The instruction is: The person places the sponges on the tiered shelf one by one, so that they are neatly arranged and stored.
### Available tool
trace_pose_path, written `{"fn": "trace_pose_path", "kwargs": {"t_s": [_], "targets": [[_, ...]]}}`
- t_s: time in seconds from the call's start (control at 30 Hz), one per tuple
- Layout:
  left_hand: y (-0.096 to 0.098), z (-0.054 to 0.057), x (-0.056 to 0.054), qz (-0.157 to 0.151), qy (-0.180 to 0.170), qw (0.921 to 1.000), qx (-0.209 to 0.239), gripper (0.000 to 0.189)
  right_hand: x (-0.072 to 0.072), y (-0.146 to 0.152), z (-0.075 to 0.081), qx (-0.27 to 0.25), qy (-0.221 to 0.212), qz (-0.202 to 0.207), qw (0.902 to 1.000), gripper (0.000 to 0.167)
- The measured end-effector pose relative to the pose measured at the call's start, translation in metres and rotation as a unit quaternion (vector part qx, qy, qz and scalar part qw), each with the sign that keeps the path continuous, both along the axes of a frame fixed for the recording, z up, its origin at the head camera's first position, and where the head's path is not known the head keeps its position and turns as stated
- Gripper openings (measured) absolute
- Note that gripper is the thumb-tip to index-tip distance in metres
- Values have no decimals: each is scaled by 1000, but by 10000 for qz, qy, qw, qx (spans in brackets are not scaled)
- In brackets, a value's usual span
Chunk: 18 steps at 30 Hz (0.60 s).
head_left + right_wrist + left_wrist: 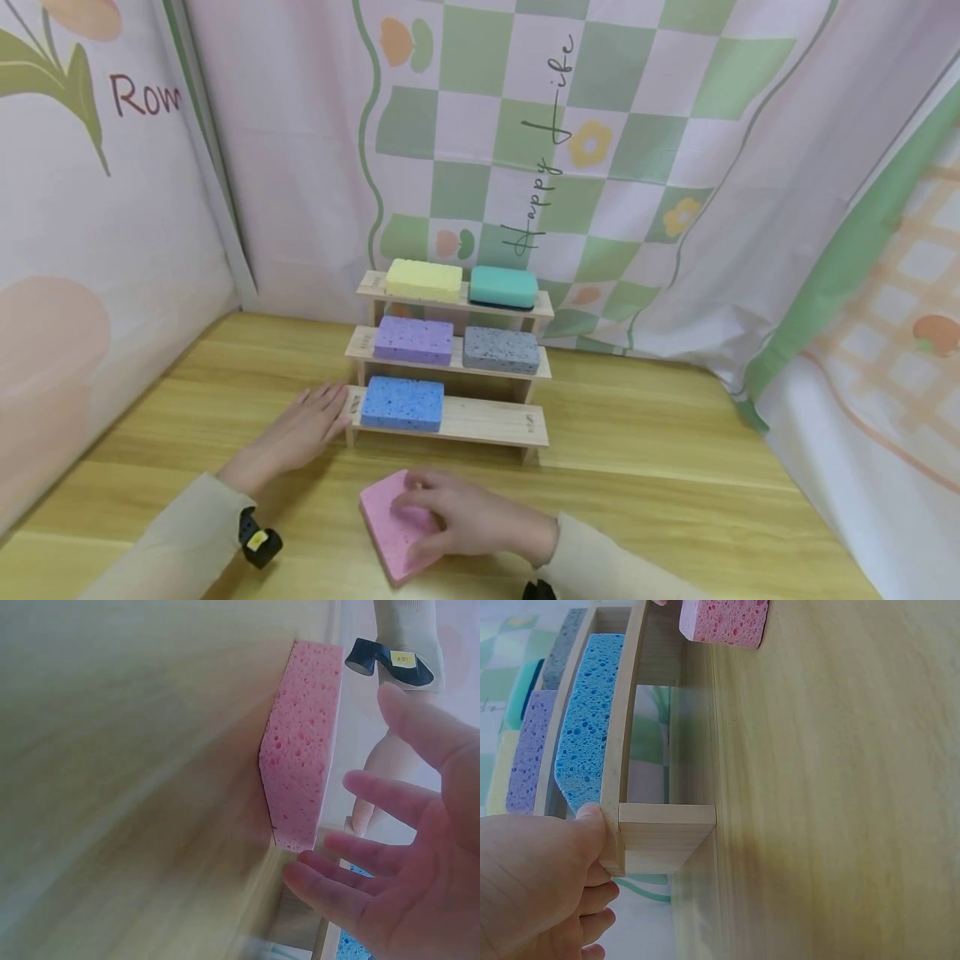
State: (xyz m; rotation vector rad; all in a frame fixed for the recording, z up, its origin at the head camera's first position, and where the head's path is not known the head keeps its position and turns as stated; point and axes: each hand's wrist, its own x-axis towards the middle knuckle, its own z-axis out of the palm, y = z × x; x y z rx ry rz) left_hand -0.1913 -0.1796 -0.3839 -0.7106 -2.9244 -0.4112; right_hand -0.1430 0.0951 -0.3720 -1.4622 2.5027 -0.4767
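Observation:
At the left end of the wooden three-step stand (487, 421), my left hand (303, 429) holds the lowest shelf, with the thumb on its top in the left wrist view. Right beside that thumb lies a blue sponge (592, 720) on the same shelf. My right hand (476, 512) hovers over a pink sponge (393, 529) that lies flat on the table in front of the stand. Its fingers are spread and loosely bent, with fingertips (304, 877) close to one end of the pink sponge (304, 742) in the right wrist view.
Purple (412, 340) and grey (500, 348) sponges sit on the middle shelf. The top shelf bears a yellow sponge (423, 280) and a teal sponge (502, 287). Behind the wooden table (652, 467) hangs a checked curtain (472, 125), with more cloth at both sides.

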Motion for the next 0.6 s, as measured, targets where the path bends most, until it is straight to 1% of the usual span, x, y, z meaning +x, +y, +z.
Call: {"fn": "trace_pose_path", "kwargs": {"t_s": [0.13, 0.33, 0.6], "targets": [[0, -1, -1, 6, -17, 10000, -7, 51, 0, 0, -2, 100, -17, 102, 9999, 52], [0, -1, -1, 14, -38, 10000, 11, 52, -1, -1, -3, 169, -38, 131, 9998, 49], [0, -1, -1, 7, -80, 10000, 21, 52, -2, -6, -5, 89, 31, 170, 9998, 47]]}}
